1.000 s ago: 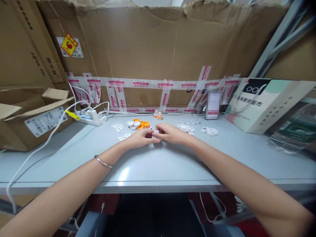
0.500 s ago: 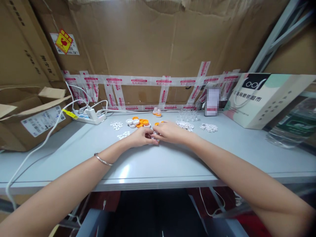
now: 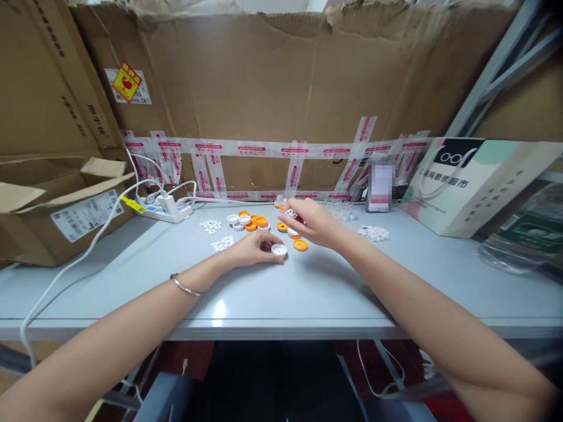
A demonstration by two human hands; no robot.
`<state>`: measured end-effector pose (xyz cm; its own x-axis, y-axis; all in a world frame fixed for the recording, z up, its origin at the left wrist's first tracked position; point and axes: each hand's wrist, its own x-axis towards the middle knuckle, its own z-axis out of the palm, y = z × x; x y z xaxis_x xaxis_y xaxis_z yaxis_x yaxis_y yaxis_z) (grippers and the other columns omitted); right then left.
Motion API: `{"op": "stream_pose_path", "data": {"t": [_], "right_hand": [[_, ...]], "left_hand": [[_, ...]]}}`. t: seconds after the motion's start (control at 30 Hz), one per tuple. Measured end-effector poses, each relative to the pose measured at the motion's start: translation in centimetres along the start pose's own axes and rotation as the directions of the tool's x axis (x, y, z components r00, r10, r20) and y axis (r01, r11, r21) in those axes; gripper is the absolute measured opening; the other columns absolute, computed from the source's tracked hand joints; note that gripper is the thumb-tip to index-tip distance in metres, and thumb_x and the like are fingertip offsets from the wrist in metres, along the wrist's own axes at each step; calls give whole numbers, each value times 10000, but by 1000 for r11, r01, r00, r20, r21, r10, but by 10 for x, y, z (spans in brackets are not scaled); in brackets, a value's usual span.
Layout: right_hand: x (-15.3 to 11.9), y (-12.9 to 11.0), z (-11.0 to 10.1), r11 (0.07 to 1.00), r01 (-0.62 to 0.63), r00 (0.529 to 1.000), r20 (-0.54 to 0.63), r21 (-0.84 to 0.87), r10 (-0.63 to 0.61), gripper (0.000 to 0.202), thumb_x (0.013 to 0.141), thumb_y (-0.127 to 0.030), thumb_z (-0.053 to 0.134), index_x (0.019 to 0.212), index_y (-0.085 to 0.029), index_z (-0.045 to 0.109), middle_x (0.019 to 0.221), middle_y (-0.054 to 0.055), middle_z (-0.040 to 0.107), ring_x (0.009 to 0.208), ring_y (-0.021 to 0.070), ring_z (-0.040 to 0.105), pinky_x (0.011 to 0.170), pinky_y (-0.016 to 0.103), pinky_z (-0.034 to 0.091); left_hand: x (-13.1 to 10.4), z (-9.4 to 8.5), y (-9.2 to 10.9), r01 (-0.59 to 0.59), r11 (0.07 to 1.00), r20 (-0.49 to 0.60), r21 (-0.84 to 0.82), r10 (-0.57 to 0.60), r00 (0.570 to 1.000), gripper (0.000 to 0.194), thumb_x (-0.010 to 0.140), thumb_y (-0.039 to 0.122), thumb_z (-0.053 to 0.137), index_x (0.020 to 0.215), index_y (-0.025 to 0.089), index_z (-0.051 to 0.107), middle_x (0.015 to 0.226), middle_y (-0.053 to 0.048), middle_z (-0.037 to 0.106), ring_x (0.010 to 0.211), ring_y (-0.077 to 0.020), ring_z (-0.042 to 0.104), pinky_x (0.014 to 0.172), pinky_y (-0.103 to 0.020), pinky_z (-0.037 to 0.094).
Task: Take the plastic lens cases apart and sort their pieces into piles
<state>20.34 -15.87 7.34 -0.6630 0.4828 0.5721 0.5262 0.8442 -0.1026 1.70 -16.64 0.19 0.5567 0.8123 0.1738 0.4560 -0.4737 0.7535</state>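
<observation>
Between the thumb and fingers of my left hand (image 3: 259, 248) is a round white cap (image 3: 278, 250), low over the table. Farther back and to the right, my right hand (image 3: 310, 220) pinches a small white openwork piece (image 3: 291, 214). Below its fingers lie an orange ring (image 3: 300, 245) and another orange ring (image 3: 282, 227), with a white part partly hidden beside them. Behind my left hand is a cluster of white cups and orange rings (image 3: 250, 226). Small white pieces (image 3: 223, 243) form a pile near my left wrist, with a second pile (image 3: 210, 225) behind.
White pieces (image 3: 373, 233) and clear parts (image 3: 345, 210) lie on the right. A phone (image 3: 380, 190) leans at the back. Paper bag (image 3: 466, 193) and large bottle (image 3: 523, 228) stand far right; power strip (image 3: 171, 212) and open carton (image 3: 83, 217) are left.
My right hand has moved back and right, away from my left hand, with a small white piece in its fingers. The white cap in my left hand now shows. The view has shifted slightly.
</observation>
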Motion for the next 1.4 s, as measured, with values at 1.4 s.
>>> {"op": "stream_pose_path", "data": {"t": [1.4], "right_hand": [[-3,-34,13,817,-97,981,-83,568,174,228,845,-389,458,820,-172,526,742,4,579,698,106,528,654,241,414]], "left_hand": [[-18,-19,51,-286,676,-488,679,707,512,214,782,188,584,995,201,607,871,-44,626,799,-138,562,724,-289,476]]}}
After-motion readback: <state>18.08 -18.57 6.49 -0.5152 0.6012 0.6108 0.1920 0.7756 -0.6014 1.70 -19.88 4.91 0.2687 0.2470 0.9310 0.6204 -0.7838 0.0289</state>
